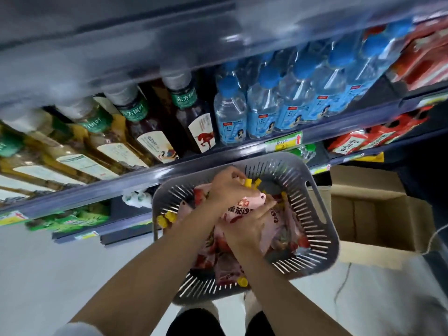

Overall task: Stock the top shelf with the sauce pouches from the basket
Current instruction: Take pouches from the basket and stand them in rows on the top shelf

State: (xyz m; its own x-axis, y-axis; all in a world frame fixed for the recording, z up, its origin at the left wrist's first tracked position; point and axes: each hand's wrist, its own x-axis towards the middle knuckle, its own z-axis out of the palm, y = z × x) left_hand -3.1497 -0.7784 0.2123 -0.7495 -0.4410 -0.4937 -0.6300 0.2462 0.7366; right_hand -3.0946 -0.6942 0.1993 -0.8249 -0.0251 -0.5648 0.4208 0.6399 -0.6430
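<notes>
A rack of shelves (169, 169) is seen ahead, loaded with bottles (230, 112). Its uppermost edge is blurred, so what lies on the top shelf cannot be told. A cardboard box (363, 209) is set open to the right. Just beside it, a grey slotted basket (322, 241) is found, and the pouches (218, 267) are heaped in it, none yet lifted clear.

The left hand (224, 190) is curled over the far end of the heap, close to the yellow caps (252, 183). The right hand (247, 230) is closed round a pink pouch (242, 204), with its fingers (269, 207) wrapped over the face. Both sets of fingers are thus drawn in narrow, gripping pouches.

The pouches are judged soft, light and slack, with a glossy film that may slip. A hold across the body, or at the stiff spout under the cap, is judged safest. From a grip at one corner the pouch would likely fold and sag.
</notes>
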